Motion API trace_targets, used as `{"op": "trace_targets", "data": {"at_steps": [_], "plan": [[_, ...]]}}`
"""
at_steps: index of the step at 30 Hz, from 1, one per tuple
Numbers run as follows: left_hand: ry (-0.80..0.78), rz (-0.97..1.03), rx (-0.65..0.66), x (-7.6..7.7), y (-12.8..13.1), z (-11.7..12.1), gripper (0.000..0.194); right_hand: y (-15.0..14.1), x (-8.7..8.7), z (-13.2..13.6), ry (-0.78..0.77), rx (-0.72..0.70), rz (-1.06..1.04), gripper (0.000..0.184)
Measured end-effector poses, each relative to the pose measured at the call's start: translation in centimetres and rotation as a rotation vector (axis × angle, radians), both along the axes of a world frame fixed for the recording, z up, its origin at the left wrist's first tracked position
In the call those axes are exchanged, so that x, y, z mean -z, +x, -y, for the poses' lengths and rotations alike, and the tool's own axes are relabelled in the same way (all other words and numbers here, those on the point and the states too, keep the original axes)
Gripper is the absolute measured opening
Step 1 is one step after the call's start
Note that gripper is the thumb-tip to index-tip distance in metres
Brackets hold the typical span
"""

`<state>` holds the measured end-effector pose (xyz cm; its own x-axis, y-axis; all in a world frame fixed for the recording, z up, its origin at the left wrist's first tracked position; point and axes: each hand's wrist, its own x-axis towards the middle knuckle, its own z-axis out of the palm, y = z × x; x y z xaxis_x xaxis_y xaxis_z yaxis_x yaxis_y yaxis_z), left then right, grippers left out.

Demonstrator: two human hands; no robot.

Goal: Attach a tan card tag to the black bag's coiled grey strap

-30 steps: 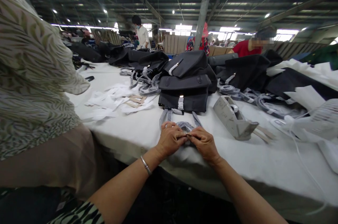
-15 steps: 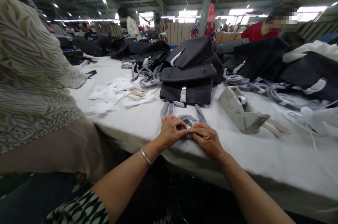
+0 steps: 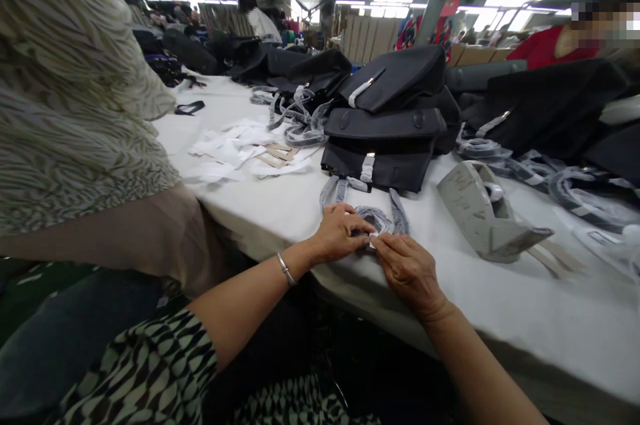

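At the table's near edge my left hand (image 3: pixel 343 233) closes its thumb and fingers on the front of a coiled strap (image 3: pixel 374 215) covered in clear plastic. My right hand (image 3: pixel 407 268) meets it there, pinching a small white piece (image 3: pixel 373 240), paper or tape, against the coil. The fingers partly hide the contact. Just behind lies a black bag (image 3: pixel 383 138), its front buckle tab wrapped in white. More wrapped strap (image 3: pixel 399 211) runs from under the bag on both sides of the coil.
To the right stands a grey tape dispenser (image 3: pixel 473 215). White paper strips (image 3: pixel 230 151) and brown card pieces (image 3: pixel 277 155) lie at left. More black bags (image 3: pixel 400 78) are piled behind. A person in a patterned top (image 3: pixel 85 98) stands close at left.
The view has swung to the right and slightly down, so the bags sit higher in the picture. Both hands stay together at the coil; the white piece between the fingers shows more clearly.
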<state>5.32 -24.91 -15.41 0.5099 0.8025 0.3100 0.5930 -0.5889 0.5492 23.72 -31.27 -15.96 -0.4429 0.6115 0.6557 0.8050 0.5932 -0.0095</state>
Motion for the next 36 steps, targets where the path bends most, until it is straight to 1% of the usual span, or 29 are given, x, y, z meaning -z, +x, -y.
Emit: {"op": "trace_targets", "data": {"at_steps": [5,10,16,19,24,27,29,31,34,36], "plan": [[0.002,0.004,0.065,0.0,-0.3,-0.1,0.022,0.4,0.1,0.7,0.016,-0.038,0.137,0.029],[0.023,-0.006,0.074,0.0,-0.5,-0.1,0.025,0.5,0.1,1.2,0.003,-0.036,0.169,0.032],[0.026,-0.049,0.154,-0.4,-0.8,-0.3,0.041,0.8,0.0,1.9,-0.015,-0.003,0.226,0.037],[0.002,-0.057,0.141,-0.4,-0.7,-0.3,0.042,0.9,0.1,2.0,-0.045,0.016,0.224,0.039],[0.044,-0.058,0.059,-0.4,-0.1,0.0,0.035,1.0,0.1,2.1,-0.109,0.037,0.133,0.044],[0.112,-0.109,0.074,-0.6,0.1,0.0,0.032,1.1,0.0,2.1,-0.109,0.041,0.039,0.037],[0.164,-0.153,0.113,-0.8,0.0,0.0,0.032,1.1,-0.1,2.0,-0.111,0.066,-0.022,0.03],[0.199,-0.17,0.145,-0.8,-0.1,0.0,0.033,0.9,-0.2,2.1,-0.133,0.086,-0.051,0.028],[0.203,-0.142,0.133,-0.4,-0.2,0.0,0.033,0.6,-0.2,2.3,-0.161,0.069,-0.067,0.029],[0.201,-0.116,0.116,0.1,-0.2,-0.1,0.032,1.1,-0.5,2.3,-0.134,0.063,-0.127,0.025]]}}
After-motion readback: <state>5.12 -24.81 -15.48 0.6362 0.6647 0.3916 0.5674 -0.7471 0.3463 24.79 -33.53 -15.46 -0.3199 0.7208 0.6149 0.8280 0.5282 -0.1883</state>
